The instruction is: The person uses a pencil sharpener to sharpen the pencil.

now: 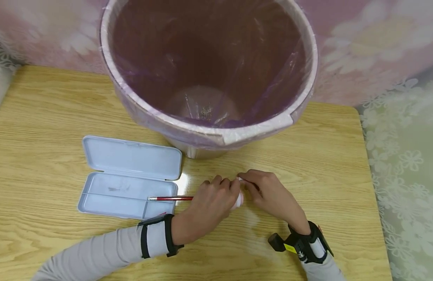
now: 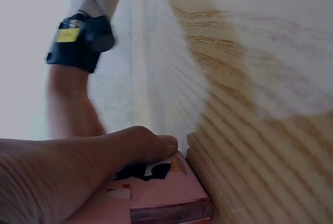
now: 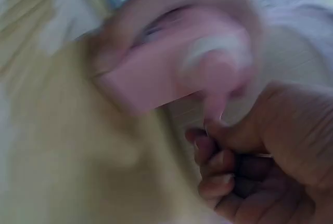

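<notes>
My left hand grips a pink crank pencil sharpener from above, holding it down by the table. Most of the sharpener is hidden under that hand in the head view; its printed side shows beneath the thumb in the left wrist view. A red pencil sticks out of the sharpener to the left, its near end hidden by the hand and its far end over the pencil case. With thumb and fingertips my right hand pinches the handle of the pink crank, blurred in the right wrist view.
A light blue pencil case lies with its lid folded back at the left. Behind the hands stands a large bin lined with a clear bag, with small bits at its bottom. The wooden table ends at the right near patterned cloth.
</notes>
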Motion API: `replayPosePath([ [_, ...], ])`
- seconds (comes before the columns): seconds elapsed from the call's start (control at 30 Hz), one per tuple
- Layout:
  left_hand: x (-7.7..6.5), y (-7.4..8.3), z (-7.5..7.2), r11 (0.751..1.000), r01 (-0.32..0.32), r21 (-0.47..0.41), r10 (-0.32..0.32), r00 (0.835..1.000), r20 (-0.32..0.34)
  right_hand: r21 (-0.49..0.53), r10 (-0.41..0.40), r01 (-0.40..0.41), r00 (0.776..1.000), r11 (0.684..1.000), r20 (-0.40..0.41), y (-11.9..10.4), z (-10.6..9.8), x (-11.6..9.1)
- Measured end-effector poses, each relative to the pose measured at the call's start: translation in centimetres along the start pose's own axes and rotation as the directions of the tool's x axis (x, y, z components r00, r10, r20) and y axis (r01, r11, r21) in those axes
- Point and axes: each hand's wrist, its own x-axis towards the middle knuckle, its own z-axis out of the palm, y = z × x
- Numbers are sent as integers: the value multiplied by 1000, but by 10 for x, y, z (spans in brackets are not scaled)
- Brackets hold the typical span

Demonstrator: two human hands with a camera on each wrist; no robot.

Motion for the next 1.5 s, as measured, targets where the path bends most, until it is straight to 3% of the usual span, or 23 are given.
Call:
replayPosePath([
  [0.2,0,0,0,1000,18,-16,-18,1000,-4,7,1,-2,1000,1000,30,7,20,-7],
  [0.47,0,-2,-1,999,-9,-48,10,1000,20,13,26,-29,989,1000,149,-7,23,-20],
  [0.57,1,-1,-1,998,-11,-67,14,999,38,33,12,-18,987,999,159,-13,24,-31],
  [0.77,2,1,-2,997,-19,-73,23,999,43,22,-16,13,993,1000,116,-34,18,-54],
  [0.9,3,1,-2,999,-20,-50,22,999,30,-3,-46,46,998,999,35,-50,3,-60],
  [1.13,0,0,0,998,-28,-60,28,1000,11,-126,-124,109,985,986,-120,-49,-18,-37],
  [1.33,3,2,0,999,-4,-52,-3,991,-132,-172,-112,88,984,981,-137,-38,-17,-22],
  [1.5,2,-1,-1,998,-17,-55,13,998,-66,-180,-90,63,986,982,-143,-30,-14,-14],
])
